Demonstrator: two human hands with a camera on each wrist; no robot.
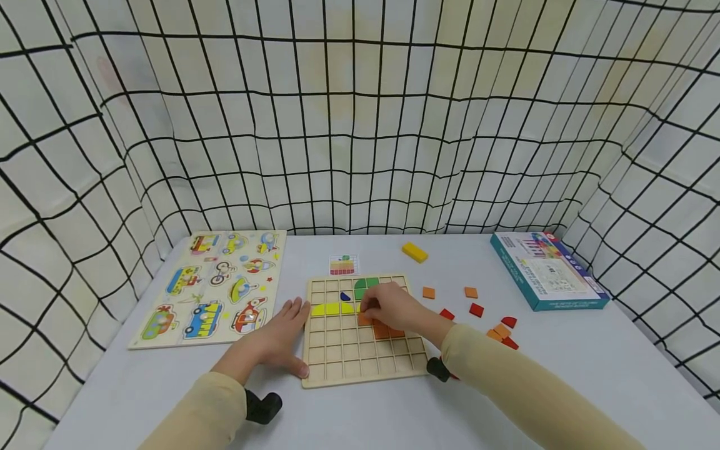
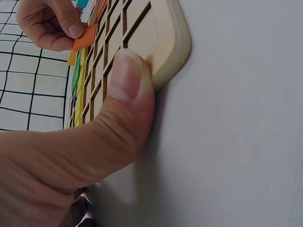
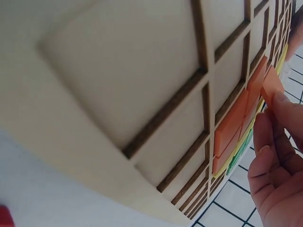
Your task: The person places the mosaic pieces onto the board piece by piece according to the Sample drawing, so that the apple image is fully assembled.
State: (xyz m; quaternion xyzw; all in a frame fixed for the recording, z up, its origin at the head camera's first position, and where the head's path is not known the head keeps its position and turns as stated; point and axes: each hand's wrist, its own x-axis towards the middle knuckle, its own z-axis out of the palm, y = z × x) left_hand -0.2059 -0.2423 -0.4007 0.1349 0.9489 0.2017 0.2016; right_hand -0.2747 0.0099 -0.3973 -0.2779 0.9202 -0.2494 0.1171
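Note:
A wooden grid board (image 1: 343, 364) lies flat on the white table. Along its left edge rests my left hand (image 1: 278, 336), fingers spread, its thumb (image 2: 127, 80) on the near left corner. Above the grid, my right hand (image 1: 394, 305) pinches a small orange square tile (image 3: 271, 85) between thumb and fingers, slightly tilted. Other orange tiles (image 1: 389, 331) sit in the cells beside it. A row of yellow tiles (image 1: 326, 309), green pieces (image 1: 365, 286) and one dark blue piece (image 1: 345, 297) are also on the board; the right hand partly hides this area.
Loose orange and red tiles (image 1: 476, 309) lie to the right. A small pattern card (image 1: 344, 265) and a yellow block (image 1: 414, 252) are behind the board. At left is a vehicle puzzle board (image 1: 210, 287), at right a box (image 1: 548, 270). Black netting (image 1: 351, 137) encloses the table.

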